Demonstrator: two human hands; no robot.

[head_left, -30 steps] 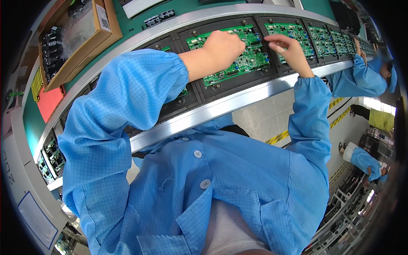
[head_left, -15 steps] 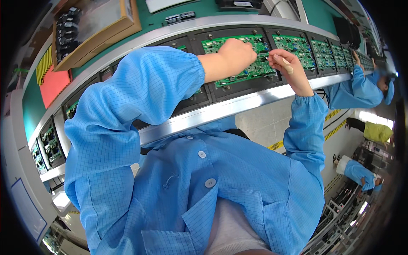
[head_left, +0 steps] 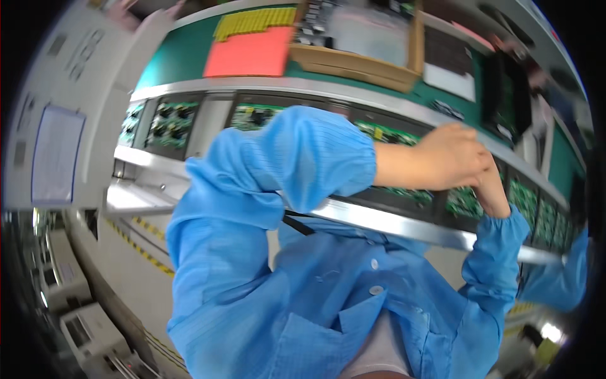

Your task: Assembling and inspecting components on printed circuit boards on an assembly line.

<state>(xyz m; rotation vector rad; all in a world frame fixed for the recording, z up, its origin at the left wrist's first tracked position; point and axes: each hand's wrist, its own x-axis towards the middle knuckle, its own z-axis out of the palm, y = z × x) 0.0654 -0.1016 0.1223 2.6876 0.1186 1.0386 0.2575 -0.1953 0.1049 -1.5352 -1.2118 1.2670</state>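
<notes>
My left hand (head_left: 449, 158) is over a green circuit board (head_left: 392, 134) seated in a dark carrier on the line, its fingers curled in. Whatever they hold, if anything, is hidden. Meeting it from the right is my right hand (head_left: 491, 189), whose fingers are mostly covered by the left one and blurred. The two hands touch or overlap in this view. Below the right wrist another green board (head_left: 462, 203) shows in part.
A metal rail (head_left: 372, 221) edges the line on my side. Behind it stand a cardboard box (head_left: 360, 67) of black parts, a red sheet (head_left: 247, 58), yellow strips (head_left: 255, 23) and a black bin (head_left: 505, 95). At far right is a co-worker's blue sleeve (head_left: 555, 281).
The view has swung left, so the line and box appear farther right. My hands, apart before with the right in a pinch, have come together, the left covering the right's fingers.
</notes>
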